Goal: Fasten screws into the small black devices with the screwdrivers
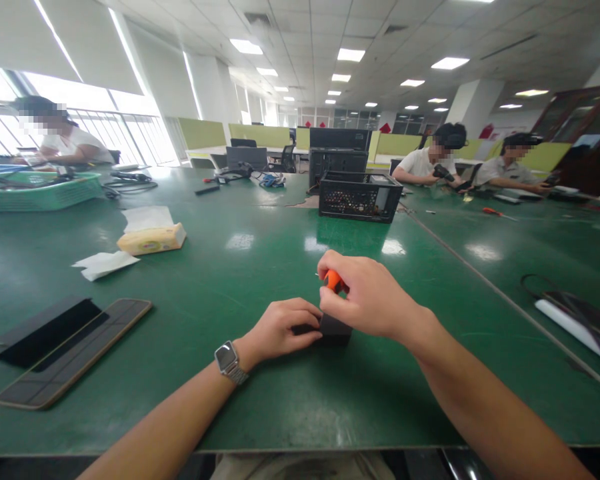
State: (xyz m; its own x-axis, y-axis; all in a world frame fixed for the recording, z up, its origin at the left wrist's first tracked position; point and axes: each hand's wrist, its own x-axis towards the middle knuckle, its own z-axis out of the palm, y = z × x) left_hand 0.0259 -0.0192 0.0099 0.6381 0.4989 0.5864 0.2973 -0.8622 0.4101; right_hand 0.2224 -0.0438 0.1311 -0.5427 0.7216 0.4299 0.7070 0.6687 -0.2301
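On the green table [240, 267] just in front of me, my left hand [280, 330] is wrapped against a small black box [336, 331], fingers closed on its side, holding it flat on the surface. My right hand [370, 297] sits right above the box, clamped around an orange-handled screwdriver [333, 280]; its tip is hidden. A wristwatch [227, 360] is on my left wrist. A tissue pack [151, 239] lies well off to the left, and an open computer case [360, 195] stands farther back.
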